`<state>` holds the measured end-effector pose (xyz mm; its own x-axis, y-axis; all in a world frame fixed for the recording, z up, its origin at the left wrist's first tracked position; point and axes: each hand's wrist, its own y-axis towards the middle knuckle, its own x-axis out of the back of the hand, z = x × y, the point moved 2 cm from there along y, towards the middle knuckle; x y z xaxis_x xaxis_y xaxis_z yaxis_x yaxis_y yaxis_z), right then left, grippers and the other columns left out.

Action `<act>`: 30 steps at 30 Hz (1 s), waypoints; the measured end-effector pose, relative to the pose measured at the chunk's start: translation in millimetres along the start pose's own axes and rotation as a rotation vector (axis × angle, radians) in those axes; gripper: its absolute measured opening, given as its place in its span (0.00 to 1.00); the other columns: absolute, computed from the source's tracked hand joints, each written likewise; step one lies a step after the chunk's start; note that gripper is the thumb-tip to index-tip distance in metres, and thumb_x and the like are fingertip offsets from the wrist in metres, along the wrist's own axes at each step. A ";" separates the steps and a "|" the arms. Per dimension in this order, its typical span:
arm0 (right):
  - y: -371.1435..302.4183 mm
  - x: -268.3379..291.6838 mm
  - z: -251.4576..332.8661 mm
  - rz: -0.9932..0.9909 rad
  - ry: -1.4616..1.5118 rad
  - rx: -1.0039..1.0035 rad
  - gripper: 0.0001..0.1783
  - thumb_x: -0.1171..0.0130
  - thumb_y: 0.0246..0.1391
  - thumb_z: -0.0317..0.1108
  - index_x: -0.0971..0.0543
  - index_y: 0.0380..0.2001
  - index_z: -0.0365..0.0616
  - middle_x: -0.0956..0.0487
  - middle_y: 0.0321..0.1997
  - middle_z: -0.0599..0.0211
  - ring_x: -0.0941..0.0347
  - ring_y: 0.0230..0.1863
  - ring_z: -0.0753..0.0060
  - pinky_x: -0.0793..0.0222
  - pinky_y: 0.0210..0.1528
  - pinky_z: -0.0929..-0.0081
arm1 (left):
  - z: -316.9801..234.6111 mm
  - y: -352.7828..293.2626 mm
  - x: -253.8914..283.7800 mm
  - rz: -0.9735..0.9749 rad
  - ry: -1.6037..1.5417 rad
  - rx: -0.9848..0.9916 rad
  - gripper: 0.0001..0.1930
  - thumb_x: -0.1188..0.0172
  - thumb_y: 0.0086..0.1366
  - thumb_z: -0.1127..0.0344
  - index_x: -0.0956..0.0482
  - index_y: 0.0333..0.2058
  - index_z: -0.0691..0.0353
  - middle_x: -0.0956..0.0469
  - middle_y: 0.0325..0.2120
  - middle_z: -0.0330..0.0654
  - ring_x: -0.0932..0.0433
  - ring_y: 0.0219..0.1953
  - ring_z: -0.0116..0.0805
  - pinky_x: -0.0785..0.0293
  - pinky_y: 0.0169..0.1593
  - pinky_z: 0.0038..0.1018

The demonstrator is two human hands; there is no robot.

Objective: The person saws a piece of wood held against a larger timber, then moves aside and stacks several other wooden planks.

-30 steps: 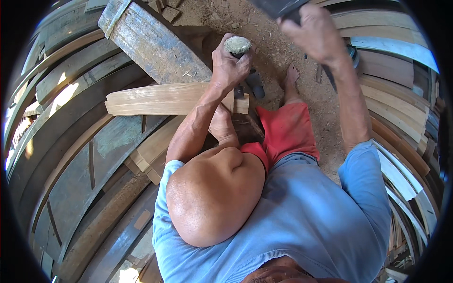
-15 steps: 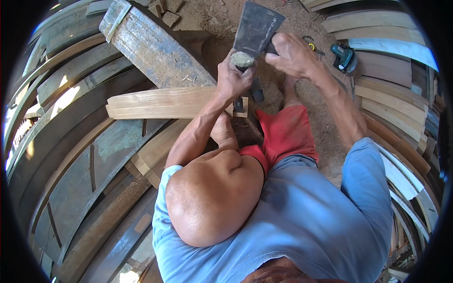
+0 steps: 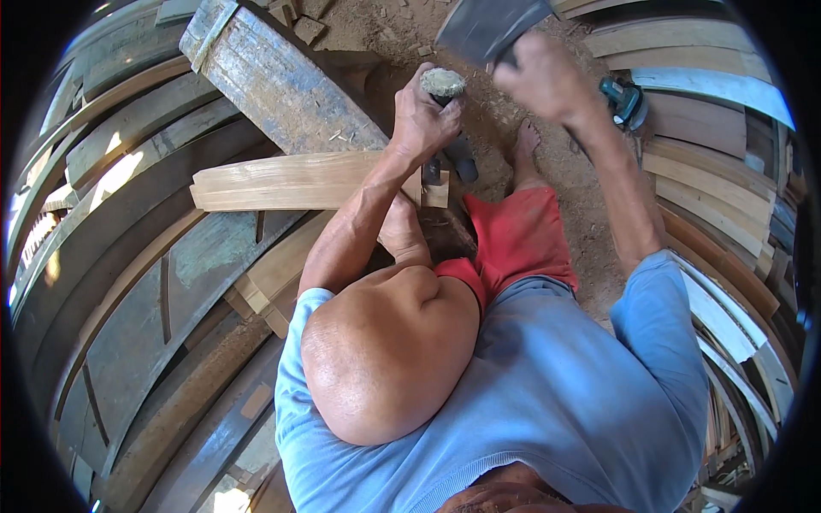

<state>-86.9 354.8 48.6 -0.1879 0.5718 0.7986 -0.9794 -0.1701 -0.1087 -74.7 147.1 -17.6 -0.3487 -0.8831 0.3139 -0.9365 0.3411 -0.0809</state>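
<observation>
My left hand (image 3: 423, 115) is wrapped round an upright chisel (image 3: 442, 83), whose frayed, pale handle end shows above the fist. Below the hand, the dark blade stands at the notched end of a light wooden beam (image 3: 282, 182); its exact contact point is partly hidden. Up and to the right, my right hand (image 3: 547, 81) grips a hatchet (image 3: 492, 27) by its handle. The hatchet's broad dark head is blurred by motion, apart from the chisel. My left foot and lower leg (image 3: 404, 231) are by the beam, partly behind my forearm.
A thick, worn timber block (image 3: 282, 85) lies slantwise beyond the beam. Stacked boards (image 3: 128, 248) fill the left side, and more planks (image 3: 710, 171) line the right. A green power tool (image 3: 624, 103) rests near the right-hand planks. Wood chips are scattered on the dirt floor (image 3: 376, 26).
My right hand has lifted the hatchet up and to the right, away from the chisel's handle end. The left hand and the beam have stayed almost in place.
</observation>
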 end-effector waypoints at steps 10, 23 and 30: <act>-8.5 10.2 8.8 0.113 0.178 -0.122 0.17 0.37 0.53 0.41 0.20 0.39 0.37 0.20 0.29 0.53 0.25 0.30 0.57 0.27 0.40 0.62 | 4.4 -3.5 -0.3 -0.029 -0.228 0.113 0.06 0.33 0.61 0.70 0.22 0.32 0.64 0.20 0.25 0.37 0.25 0.29 0.23 0.25 0.36 0.26; -7.3 5.7 20.0 0.200 -0.172 -0.033 0.21 0.40 0.51 0.44 0.22 0.27 0.32 0.22 0.24 0.44 0.24 0.26 0.46 0.26 0.35 0.54 | -2.7 -6.8 -8.5 -0.142 -0.137 -0.046 0.10 0.31 0.61 0.67 0.22 0.34 0.65 0.18 0.27 0.44 0.19 0.31 0.31 0.22 0.39 0.31; 20.6 29.6 29.1 -0.247 0.238 0.059 0.20 0.40 0.50 0.43 0.24 0.26 0.31 0.22 0.26 0.42 0.21 0.30 0.46 0.26 0.37 0.53 | -1.6 -5.0 -3.9 -0.077 -0.018 0.051 0.10 0.33 0.58 0.68 0.22 0.36 0.64 0.18 0.28 0.47 0.17 0.31 0.44 0.21 0.40 0.32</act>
<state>-110.5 344.9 87.2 0.0361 0.7712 0.6355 -0.9928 -0.0448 0.1108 -68.6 149.3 -16.9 -0.2761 -0.9117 0.3043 -0.9609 0.2557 -0.1059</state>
